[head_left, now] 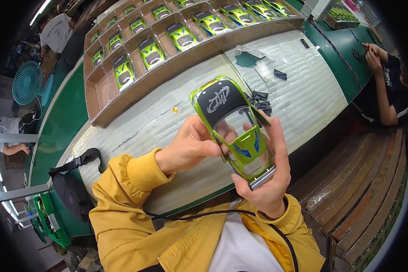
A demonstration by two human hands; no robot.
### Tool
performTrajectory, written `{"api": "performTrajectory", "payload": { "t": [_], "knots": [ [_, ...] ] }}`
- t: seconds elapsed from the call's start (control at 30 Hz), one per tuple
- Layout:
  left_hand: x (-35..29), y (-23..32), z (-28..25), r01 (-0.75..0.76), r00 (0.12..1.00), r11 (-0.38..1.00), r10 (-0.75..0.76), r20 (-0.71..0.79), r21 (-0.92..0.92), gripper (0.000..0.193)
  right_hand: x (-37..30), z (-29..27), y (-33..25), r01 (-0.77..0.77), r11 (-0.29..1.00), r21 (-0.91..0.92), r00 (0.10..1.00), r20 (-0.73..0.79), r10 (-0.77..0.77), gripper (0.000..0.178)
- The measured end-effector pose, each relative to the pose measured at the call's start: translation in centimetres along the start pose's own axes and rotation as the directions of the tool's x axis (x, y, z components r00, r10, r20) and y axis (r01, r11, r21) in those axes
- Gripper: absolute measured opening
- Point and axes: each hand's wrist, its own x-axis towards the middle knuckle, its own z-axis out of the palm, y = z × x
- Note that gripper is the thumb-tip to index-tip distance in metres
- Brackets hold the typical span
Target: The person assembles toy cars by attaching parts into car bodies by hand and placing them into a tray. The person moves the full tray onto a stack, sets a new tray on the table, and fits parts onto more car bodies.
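Between my two hands is a lime-green toy car body shell (243, 147) with a black panel, blue markings and open window gaps. My left hand (188, 144) grips its left side, thumb on the edge by the door. At the lower end and right side, my right hand (269, 174) is closed around the shell, near a silver bumper strip (262, 177). A dark door piece (260, 117) sticks out on the shell's right side. Just beyond lie several small black plastic parts (264, 107), partly hidden by the shell.
A cardboard tray (97, 89) with dividers holds several similar green car shells (150, 52) at the far side. A black part (280, 74) and a small orange piece (175, 109) lie on the wrapped tabletop. A black bag (72, 195) rests at left; a co-worker's hands (374, 56) are at far right.
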Motion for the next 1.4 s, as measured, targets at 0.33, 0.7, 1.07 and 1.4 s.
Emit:
{"api": "performTrajectory", "payload": {
  "t": [0.33,0.7,1.07,1.4],
  "knots": [
    [0.6,2.0,1.5,-0.011,0.998,0.982,-0.001,0.062,0.19,0.087,-0.7,1.4,0.9,-0.18,0.916,0.359,0.971,0.212,0.108,0.1],
    [-5.3,18.1,-7.3,0.76,0.44,-0.193,0.856,-0.272,0.621,0.08,-0.8,1.6,3.3,-0.308,0.887,0.344,0.951,0.129,0.28,0.08],
    [-2.3,17.4,-11.1,0.805,0.565,-0.497,0.809,-0.161,0.324,0.065,-1.4,1.3,3.5,-0.311,0.884,0.348,0.95,0.111,0.291,0.057],
    [-0.4,15.3,-13.9,0.778,0.599,-0.355,0.668,-0.441,0.518,0.073,-1.2,1.5,3.8,-0.288,0.845,0.451,0.955,0.076,0.285,0.044]
  ]
}}
